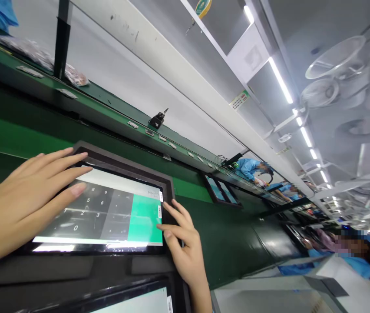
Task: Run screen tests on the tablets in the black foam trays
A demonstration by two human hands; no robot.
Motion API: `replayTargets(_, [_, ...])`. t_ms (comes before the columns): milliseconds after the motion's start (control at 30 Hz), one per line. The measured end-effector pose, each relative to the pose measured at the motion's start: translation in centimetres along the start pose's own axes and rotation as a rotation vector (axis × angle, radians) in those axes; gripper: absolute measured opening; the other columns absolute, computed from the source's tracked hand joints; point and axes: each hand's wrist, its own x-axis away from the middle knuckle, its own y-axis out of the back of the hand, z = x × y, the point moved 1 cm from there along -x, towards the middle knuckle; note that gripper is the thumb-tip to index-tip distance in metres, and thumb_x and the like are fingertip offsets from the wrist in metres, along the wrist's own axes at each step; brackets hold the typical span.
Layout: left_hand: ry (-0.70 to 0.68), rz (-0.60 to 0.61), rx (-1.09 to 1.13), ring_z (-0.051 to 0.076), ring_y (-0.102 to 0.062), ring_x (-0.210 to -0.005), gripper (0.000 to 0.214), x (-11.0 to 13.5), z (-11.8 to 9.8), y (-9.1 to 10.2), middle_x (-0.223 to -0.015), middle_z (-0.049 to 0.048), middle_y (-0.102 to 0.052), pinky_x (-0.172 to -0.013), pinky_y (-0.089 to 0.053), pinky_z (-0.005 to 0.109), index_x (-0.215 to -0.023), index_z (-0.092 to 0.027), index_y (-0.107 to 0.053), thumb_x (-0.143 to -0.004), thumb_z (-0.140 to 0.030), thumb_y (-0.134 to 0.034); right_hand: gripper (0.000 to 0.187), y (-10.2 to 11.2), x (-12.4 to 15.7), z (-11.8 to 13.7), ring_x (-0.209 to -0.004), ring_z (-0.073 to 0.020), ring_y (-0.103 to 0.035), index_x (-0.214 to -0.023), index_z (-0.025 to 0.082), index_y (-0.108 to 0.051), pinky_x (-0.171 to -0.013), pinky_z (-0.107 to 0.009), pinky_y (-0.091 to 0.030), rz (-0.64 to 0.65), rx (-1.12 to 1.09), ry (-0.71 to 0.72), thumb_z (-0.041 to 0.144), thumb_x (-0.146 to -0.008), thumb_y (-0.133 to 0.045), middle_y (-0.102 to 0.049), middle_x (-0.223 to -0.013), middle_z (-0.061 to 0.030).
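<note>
Before you runs a green worktop [230, 234], with a dark tray [107, 270] on it towards your left. The upper tablet [116, 213] lies face up in that tray, its screen lit with a number pad and a green panel at the right end; a second tablet [133, 300] shows only in part, just below it in view.

The governing relation: the upper tablet's long axis runs from your left hand [38, 191] across to your right hand [185, 243] — one hand at each short end. Your left hand is flat and unclenched over the left end, grasping nothing visible; firm contact cannot be told. Your right hand is loosely bent and ungripped at the right edge, index fingertip at the green panel — the nearer hand to the two white labels [159, 212] along that edge.
</note>
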Motion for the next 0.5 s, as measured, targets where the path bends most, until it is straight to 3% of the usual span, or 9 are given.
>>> replayTargets(67, [0.005,-0.009,0.025,0.020,-0.026,-0.150,0.050,0.0,0.1,-0.1,-0.158,-0.0179,-0.034,-0.125,-0.018,0.043,-0.149,-0.049,-0.028,-0.100,-0.054,-0.032,0.026,0.0,0.0,0.2,-0.147,-0.0338,-0.040,-0.103,0.033,-0.081,-0.112,-0.061,-0.043,0.054,0.056,-0.019,0.025,-0.095,-0.057,-0.062,-0.142,-0.0029])
replayTargets(233, [0.085,0.043,0.130,0.021,-0.022,-0.152,0.048,-0.1,-1.8,0.9,-0.159,-0.0128,-0.033,-0.127,-0.018,0.052,-0.148,-0.044,-0.032,-0.101,-0.054,-0.030,0.029,-0.1,0.1,0.3,-0.150,-0.0321,-0.034,-0.116,0.033,-0.077,-0.115,-0.062,-0.038,0.007,0.125,-0.039,0.029,-0.099,-0.053,-0.055,-0.149,-0.0023])
replayTargets(400, [0.057,0.058,0.141,0.025,-0.023,-0.152,0.050,-0.2,-2.7,1.3,-0.159,-0.0088,-0.036,-0.127,-0.019,0.052,-0.143,-0.039,-0.044,-0.098,-0.059,-0.032,0.027,0.0,0.1,0.4,-0.148,-0.0348,-0.037,-0.104,0.032,-0.081,-0.113,-0.064,-0.038,-0.032,0.083,-0.011,0.028,-0.097,-0.055,-0.061,-0.144,-0.0037])
replayTargets(500, [0.106,0.048,0.156,0.027,-0.027,-0.151,0.053,-0.2,-3.0,1.6,-0.157,-0.0082,-0.039,-0.127,-0.022,0.050,-0.139,-0.037,-0.051,-0.096,-0.063,-0.035,0.027,0.0,0.1,0.5,-0.147,-0.0364,-0.039,-0.097,0.032,-0.082,-0.113,-0.069,-0.035,0.043,0.061,-0.014,0.025,-0.095,-0.056,-0.063,-0.140,-0.0034])
